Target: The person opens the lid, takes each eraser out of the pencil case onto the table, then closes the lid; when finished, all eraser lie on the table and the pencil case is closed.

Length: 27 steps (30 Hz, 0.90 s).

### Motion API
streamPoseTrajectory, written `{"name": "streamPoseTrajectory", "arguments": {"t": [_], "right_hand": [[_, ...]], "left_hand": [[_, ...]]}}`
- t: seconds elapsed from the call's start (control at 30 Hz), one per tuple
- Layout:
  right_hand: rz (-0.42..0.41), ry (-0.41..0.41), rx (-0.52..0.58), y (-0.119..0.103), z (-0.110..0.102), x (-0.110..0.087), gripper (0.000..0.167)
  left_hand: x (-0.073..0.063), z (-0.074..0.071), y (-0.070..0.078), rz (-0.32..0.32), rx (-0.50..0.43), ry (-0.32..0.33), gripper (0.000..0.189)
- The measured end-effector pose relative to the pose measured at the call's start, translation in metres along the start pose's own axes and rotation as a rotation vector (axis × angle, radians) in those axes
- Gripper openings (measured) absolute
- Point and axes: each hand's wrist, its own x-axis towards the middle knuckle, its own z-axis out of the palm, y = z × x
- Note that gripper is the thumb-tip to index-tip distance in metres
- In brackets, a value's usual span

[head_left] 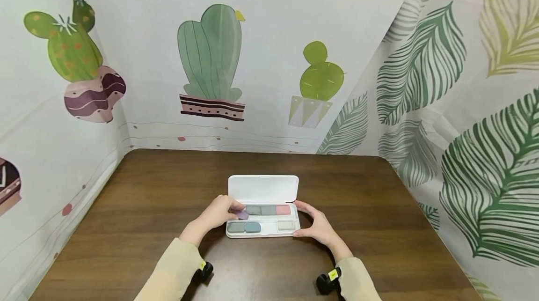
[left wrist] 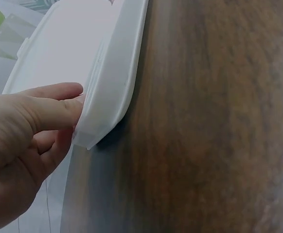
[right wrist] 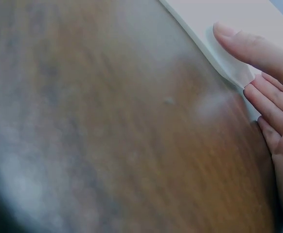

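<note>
A shallow white case [head_left: 268, 219] lies on the table with its lid [head_left: 263, 188] raised at the back. My left hand [head_left: 216, 213] reaches over the case's left end and pinches a purple block [head_left: 242, 215], which sits tilted at the left of the back row. Beside it in that row are two grey-green blocks [head_left: 261, 210] and a pink one [head_left: 283, 209]. The front row has a grey block [head_left: 236, 227], a blue block [head_left: 252, 227] and, at the right, a pale block [head_left: 286, 225]. My right hand [head_left: 316, 226] grips the case's right end, thumb at the front corner, fingers behind.
The brown wooden table [head_left: 362, 188] extends around the case on all sides. Behind it hangs a white cloth [head_left: 269, 67] printed with cacti and leaves. Each wrist carries a small black camera, such as the right one [head_left: 327, 282].
</note>
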Motion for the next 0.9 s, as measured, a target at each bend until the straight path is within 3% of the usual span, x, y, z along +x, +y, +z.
{"name": "streamPoseTrajectory", "arguments": {"t": [0.6,0.9], "right_hand": [[0.005,0.010,-0.016,0.000,0.001,0.000,0.083],[0.012,0.008,-0.020,0.000,0.000,-0.001,0.083]], "left_hand": [[0.000,0.004,-0.012,0.035,-0.056,0.021,0.029],[-0.003,0.006,-0.017,0.050,-0.072,0.062,0.026]]}}
